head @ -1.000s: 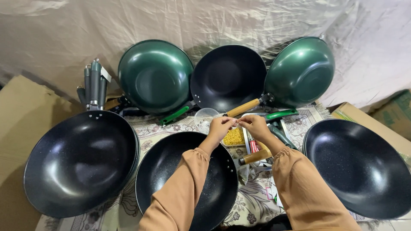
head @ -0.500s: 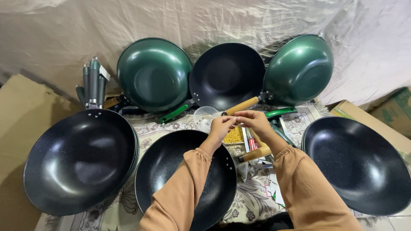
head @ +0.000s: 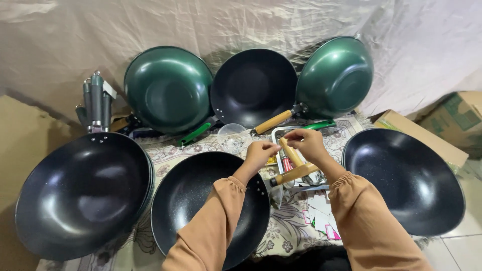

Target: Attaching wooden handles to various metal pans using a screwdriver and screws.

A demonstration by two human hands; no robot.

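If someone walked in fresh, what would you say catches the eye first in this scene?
Woks dominate: three stand propped against the cloth backdrop, a green wok, a black wok and a second green one, while more dark woks lie on the patterned mat, such as the stack at left. In the middle, the left hand and right hand meet above wooden handles, fingertips pinched on something too small to make out.
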